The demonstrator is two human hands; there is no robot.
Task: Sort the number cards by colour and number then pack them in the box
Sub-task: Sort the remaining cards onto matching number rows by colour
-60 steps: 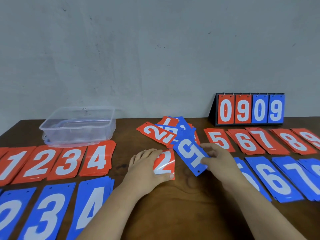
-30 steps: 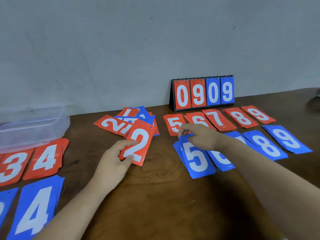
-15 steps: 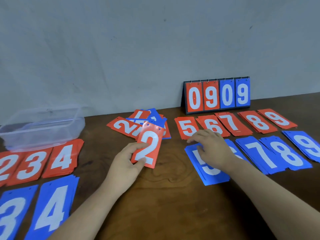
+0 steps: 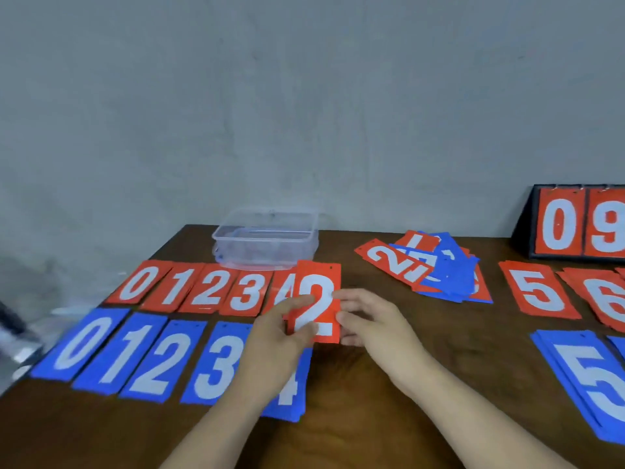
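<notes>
Leftward is where the left hand [image 4: 280, 336] has carried the red 2 card [image 4: 318, 299] since half a second ago, away from the unsorted heap [image 4: 436, 269], and the right hand [image 4: 368, 319] has left the blue 5 pile [image 4: 592, 377] to meet it. Nearest, the blue 4 pile [image 4: 291, 390] lies partly under the left wrist. Above it, the left hand pinches the card's lower left, thumb on the face. The right hand's curled fingertips sit at the card's right edge; whether they grip it I cannot tell. Held off the table [image 4: 422, 367], the card covers part of the red 4 pile [image 4: 279, 286]. Its long axis runs away from the person, nearly straight, digit upright, punched hole at the far end. Its home, the red 2 pile [image 4: 213, 289], lies two piles further left. My worry is that, let go here, it would land on the 4s, or the passing wrist would drag the blue 4s askew. Beyond stands the clear box [image 4: 267, 242].
</notes>
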